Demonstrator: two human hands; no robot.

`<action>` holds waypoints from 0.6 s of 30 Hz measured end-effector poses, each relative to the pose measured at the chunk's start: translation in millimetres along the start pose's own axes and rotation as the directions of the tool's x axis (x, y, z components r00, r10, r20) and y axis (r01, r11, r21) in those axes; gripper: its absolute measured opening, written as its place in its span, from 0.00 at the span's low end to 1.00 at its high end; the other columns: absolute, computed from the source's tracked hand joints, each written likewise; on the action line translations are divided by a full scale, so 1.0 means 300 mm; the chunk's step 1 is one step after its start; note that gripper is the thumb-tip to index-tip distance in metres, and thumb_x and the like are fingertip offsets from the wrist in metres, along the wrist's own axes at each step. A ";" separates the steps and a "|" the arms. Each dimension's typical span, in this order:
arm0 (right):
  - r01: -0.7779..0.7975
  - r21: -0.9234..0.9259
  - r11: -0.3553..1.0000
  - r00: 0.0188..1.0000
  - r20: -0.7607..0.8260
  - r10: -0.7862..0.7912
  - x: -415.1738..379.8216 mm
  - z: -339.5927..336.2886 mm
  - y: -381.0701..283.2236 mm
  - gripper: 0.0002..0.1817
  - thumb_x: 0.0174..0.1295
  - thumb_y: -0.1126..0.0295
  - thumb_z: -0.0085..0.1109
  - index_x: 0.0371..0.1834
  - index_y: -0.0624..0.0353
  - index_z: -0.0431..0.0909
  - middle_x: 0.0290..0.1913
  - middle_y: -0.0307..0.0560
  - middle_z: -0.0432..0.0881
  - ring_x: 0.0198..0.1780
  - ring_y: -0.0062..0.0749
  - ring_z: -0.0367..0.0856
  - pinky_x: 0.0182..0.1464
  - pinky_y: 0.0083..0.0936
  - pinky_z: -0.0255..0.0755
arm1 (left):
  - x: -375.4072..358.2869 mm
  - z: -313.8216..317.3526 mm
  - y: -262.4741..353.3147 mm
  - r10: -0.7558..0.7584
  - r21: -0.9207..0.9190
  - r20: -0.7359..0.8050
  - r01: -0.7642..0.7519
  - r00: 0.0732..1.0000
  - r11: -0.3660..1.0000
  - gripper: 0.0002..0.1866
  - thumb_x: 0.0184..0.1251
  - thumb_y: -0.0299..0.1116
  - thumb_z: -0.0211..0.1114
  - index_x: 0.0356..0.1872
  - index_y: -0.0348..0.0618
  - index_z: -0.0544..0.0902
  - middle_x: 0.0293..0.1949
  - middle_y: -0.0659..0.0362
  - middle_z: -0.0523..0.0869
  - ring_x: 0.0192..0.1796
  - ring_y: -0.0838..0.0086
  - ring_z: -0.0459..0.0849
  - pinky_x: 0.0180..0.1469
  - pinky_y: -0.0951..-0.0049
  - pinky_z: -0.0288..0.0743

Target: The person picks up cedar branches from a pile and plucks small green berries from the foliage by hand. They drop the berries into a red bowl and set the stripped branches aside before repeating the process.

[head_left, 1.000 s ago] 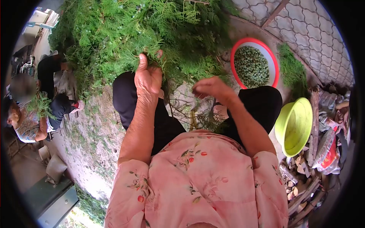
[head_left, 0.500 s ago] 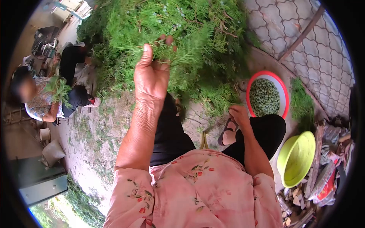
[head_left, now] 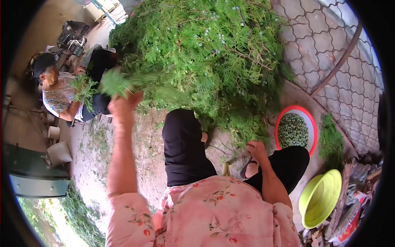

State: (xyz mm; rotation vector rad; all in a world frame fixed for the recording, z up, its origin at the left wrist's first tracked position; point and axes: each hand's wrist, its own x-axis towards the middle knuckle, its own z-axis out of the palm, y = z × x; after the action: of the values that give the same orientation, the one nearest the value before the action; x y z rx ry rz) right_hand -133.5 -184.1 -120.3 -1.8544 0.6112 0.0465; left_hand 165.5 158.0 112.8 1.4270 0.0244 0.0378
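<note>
My left hand (head_left: 122,106) is stretched out to the left, closed on an evergreen sprig (head_left: 114,83) that is smeared by motion. In front of me rises a big heap of evergreen branches (head_left: 214,53), dotted with small pale blue-green cones. My right hand (head_left: 257,150) is by my right knee, fingers curled, beside the heap's lower edge; whatever is inside them is hidden. Just beyond that hand stands a white basin with a red rim (head_left: 314,127), holding many small green cones (head_left: 293,131).
A yellow-green basin (head_left: 321,199) leans at the right near firewood and bags (head_left: 358,218). Loose greenery (head_left: 331,138) lies by the red-rimmed basin. At left, a seated person (head_left: 57,94) holds a sprig, with another person in dark clothes (head_left: 101,66) close by.
My left hand has swung left and down from the heap, carrying a sprig. My right hand stays by the knee. The view has shifted slightly.
</note>
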 end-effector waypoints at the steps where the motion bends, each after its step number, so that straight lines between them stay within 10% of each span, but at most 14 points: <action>1: -0.020 -0.015 1.000 1.000 0.000 0.020 0.000 0.003 -0.002 0.10 0.51 0.74 0.55 0.34 0.68 0.80 0.21 0.45 0.79 0.20 0.23 0.76 0.24 0.21 0.69 | 0.059 -0.225 0.006 0.012 0.000 -0.001 -0.012 1.000 1.000 0.14 0.65 0.29 0.49 0.51 0.46 0.74 0.44 0.60 0.82 0.35 0.71 0.84 0.37 0.70 0.76; 2: -0.011 -0.010 1.000 1.000 -0.003 0.011 0.002 0.006 -0.001 0.10 0.51 0.74 0.55 0.34 0.68 0.80 0.21 0.45 0.79 0.20 0.23 0.76 0.24 0.21 0.69 | 0.117 -0.445 0.010 0.050 0.743 -0.027 -0.013 0.998 0.669 0.13 0.67 0.33 0.47 0.50 0.55 0.74 0.51 0.61 0.78 0.44 0.66 0.80 0.41 0.66 0.75; 3: 0.018 -0.025 1.000 1.000 0.014 -0.017 0.002 0.009 0.005 0.10 0.51 0.73 0.56 0.34 0.68 0.80 0.21 0.45 0.80 0.21 0.23 0.77 0.25 0.21 0.70 | 0.178 -0.776 0.035 0.097 0.994 -0.022 0.032 0.995 -0.102 0.12 0.69 0.37 0.45 0.48 0.64 0.74 0.58 0.62 0.73 0.53 0.62 0.76 0.45 0.61 0.75; 4: 0.045 -0.039 0.998 0.999 0.028 -0.044 0.004 0.009 0.012 0.10 0.52 0.73 0.56 0.34 0.68 0.80 0.22 0.46 0.80 0.21 0.24 0.78 0.25 0.21 0.71 | 0.201 -0.770 0.031 0.102 0.995 -0.014 0.024 0.995 -0.099 0.12 0.69 0.37 0.45 0.48 0.64 0.74 0.58 0.62 0.73 0.53 0.62 0.76 0.45 0.61 0.75; 8: 0.123 -0.048 0.991 0.991 -0.048 -0.125 0.028 0.025 0.082 0.10 0.54 0.72 0.56 0.35 0.67 0.80 0.22 0.46 0.81 0.22 0.24 0.78 0.26 0.21 0.71 | -0.280 -2.347 0.219 0.130 0.937 -0.078 0.028 0.988 0.348 0.09 0.67 0.36 0.48 0.44 0.59 0.75 0.52 0.62 0.75 0.48 0.65 0.77 0.42 0.65 0.74; 14: 0.020 0.093 0.995 0.987 -0.160 -0.005 0.121 -0.022 -0.095 0.09 0.51 0.69 0.57 0.32 0.62 0.80 0.24 0.52 0.80 0.28 0.35 0.81 0.34 0.27 0.72 | -0.193 -2.187 0.053 0.041 0.524 -0.196 0.069 0.980 0.849 0.07 0.63 0.35 0.53 0.39 0.52 0.77 0.43 0.62 0.78 0.40 0.70 0.77 0.38 0.71 0.72; 17: 0.220 0.117 0.969 0.870 -0.474 -0.140 0.278 -0.094 -0.134 0.09 0.53 0.70 0.54 0.33 0.63 0.79 0.27 0.54 0.80 0.32 0.39 0.81 0.36 0.29 0.72 | -0.296 -2.036 -0.103 -0.041 0.214 -0.239 0.094 0.970 0.972 0.06 0.61 0.34 0.56 0.36 0.48 0.78 0.38 0.62 0.80 0.36 0.73 0.77 0.36 0.74 0.71; 18: 0.253 0.105 0.962 0.825 -0.543 -0.158 0.335 -0.143 -0.173 0.09 0.54 0.71 0.54 0.34 0.63 0.78 0.29 0.55 0.80 0.35 0.41 0.80 0.39 0.31 0.72 | -0.172 -1.680 -0.159 -0.071 0.101 -0.248 0.098 0.966 0.990 0.06 0.61 0.34 0.57 0.36 0.47 0.79 0.37 0.61 0.80 0.35 0.74 0.77 0.35 0.75 0.71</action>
State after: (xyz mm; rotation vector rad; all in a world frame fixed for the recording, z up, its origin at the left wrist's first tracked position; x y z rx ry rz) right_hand -35.3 -248.7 -91.4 -1.7503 0.7579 -0.6699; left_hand 94.5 647.5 -6.9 1.5258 0.2947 0.1433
